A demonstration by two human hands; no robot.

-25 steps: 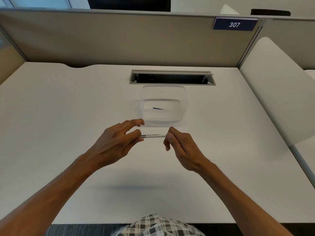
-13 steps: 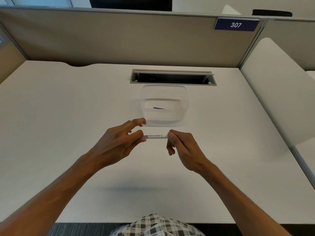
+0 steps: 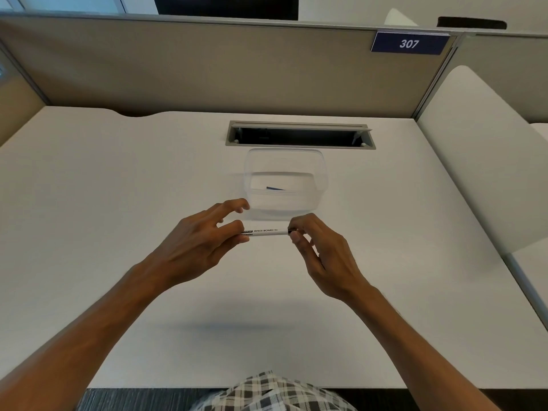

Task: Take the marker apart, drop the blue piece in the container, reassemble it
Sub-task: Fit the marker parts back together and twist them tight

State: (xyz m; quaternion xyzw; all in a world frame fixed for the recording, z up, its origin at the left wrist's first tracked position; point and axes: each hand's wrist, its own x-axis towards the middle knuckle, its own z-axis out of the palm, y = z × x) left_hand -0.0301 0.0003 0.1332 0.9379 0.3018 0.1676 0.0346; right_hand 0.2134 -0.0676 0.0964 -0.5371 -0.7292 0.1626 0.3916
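Note:
A white whiteboard marker (image 3: 267,231) lies level above the desk, held at both ends. My left hand (image 3: 201,244) pinches its left end between thumb and fingers, with the index finger raised. My right hand (image 3: 320,247) pinches the right end, where a dark tip or end part shows at the fingertips. Just beyond the marker stands a clear plastic container (image 3: 321,185). A small blue piece (image 3: 275,188) lies on its bottom.
The white desk (image 3: 118,203) has a cable slot (image 3: 299,134) behind the container and a beige partition (image 3: 207,69) at the back with a "307" sign (image 3: 409,43). A white divider panel (image 3: 480,155) rises on the right.
Both hands kept hold of the marker and barely shifted. My right hand's fingers have re-gripped at the right end, and a little dark end shows there now.

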